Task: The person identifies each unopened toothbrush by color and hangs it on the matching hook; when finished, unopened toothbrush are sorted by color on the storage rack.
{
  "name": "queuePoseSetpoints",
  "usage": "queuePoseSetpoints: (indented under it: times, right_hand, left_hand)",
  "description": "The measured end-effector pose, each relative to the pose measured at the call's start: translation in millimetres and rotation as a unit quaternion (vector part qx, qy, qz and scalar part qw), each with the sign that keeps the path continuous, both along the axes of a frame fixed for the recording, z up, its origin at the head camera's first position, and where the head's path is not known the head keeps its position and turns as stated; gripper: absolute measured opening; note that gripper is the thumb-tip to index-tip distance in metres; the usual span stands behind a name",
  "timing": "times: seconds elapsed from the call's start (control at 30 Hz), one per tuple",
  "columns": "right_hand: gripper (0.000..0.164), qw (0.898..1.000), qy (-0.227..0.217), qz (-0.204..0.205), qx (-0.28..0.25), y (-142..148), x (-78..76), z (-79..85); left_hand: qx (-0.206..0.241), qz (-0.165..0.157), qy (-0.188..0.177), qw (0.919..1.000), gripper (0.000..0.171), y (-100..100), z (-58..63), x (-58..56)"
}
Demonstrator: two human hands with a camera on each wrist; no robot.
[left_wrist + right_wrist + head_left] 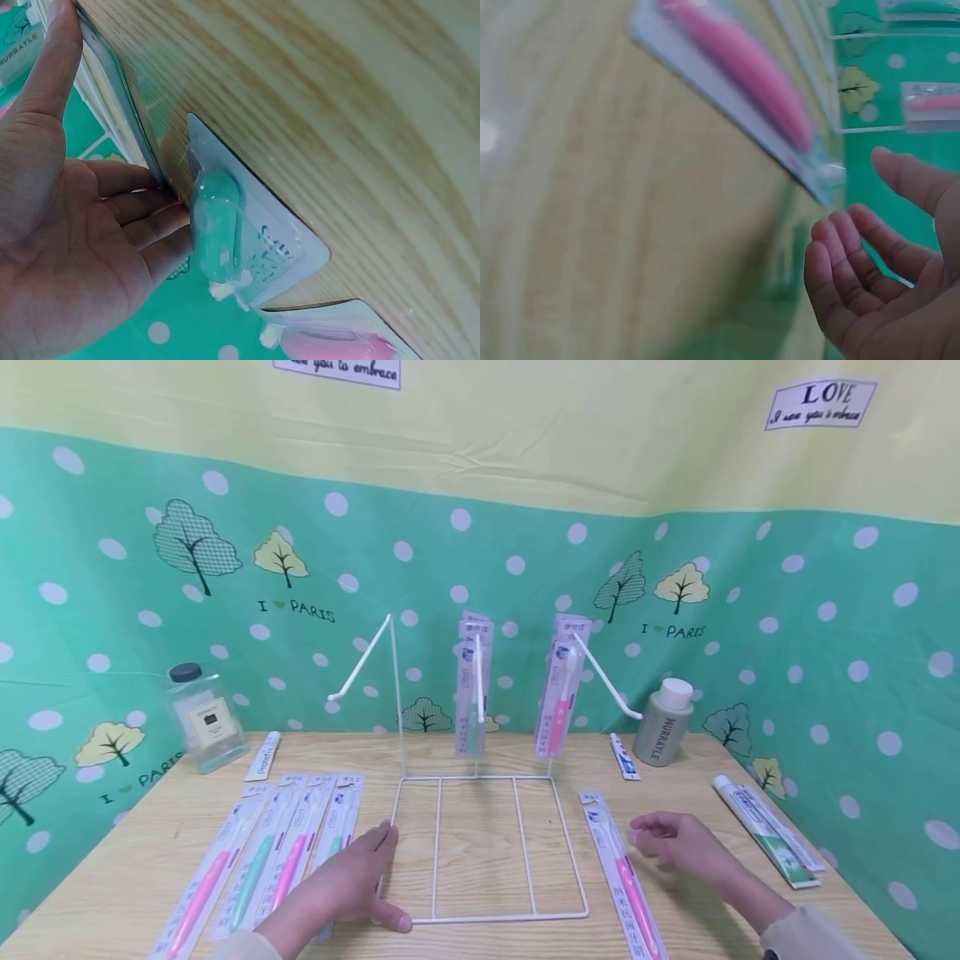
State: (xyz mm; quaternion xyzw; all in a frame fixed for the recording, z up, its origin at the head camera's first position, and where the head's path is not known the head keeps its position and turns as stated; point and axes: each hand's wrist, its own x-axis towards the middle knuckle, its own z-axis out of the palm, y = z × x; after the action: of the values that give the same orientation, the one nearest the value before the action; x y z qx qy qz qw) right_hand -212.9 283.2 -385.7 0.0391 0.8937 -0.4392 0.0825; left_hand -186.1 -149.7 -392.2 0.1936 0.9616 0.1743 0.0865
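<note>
Head view: the wire rack is stood on the table, its near left corner covered by the thumb of the left hand, which is laid along the rack's left side with thumb and fingers wide apart. Left of it four toothbrush packs are laid side by side, the rightmost partly hidden by that hand, the leftmost cut off at the near edge. The right hand is held just right of a pink toothbrush pack, whose near end is also cut off; the fingers are loosely bent, with nothing gripped. On the middle hook a pack is hung, its brush partly masked by the hook; on the right hook a pink one is hung. Left wrist view: the fingers are seen straight, the thumb well spread; whether the green toothbrush pack beside the fingertips is touched cannot be told, and a second, pink one is cut off below. Right wrist view: the picture is blurred; thumb and half-curled fingers are parted, and the pink toothbrush pack, cropped at the top, is seen apart from them.
</note>
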Motion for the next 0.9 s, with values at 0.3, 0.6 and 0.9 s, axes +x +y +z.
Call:
queuePoseSetpoints:
  times: [0.3,0.6,0.9]
  right_hand:
    - [0.067,0.993,0.008,-0.009,0.117,-15,3.0,-13.1]
    - [0.072,0.989,-0.009,-0.010,0.144,-30,1.2,-8.8]
    - [0.074,0.995,-0.050,-0.025,0.084,-30,2.7,-6.1]
  left_hand:
    - [0.003,-0.001,0.001,1.0000,0.122,0,0.9,0.7]
    - [0.004,-0.002,-0.002,1.0000,0.121,-1,0.4,0.2]
    - [0.003,-0.005,-0.003,1.0000,0.122,-1,-1.1,-0.7]
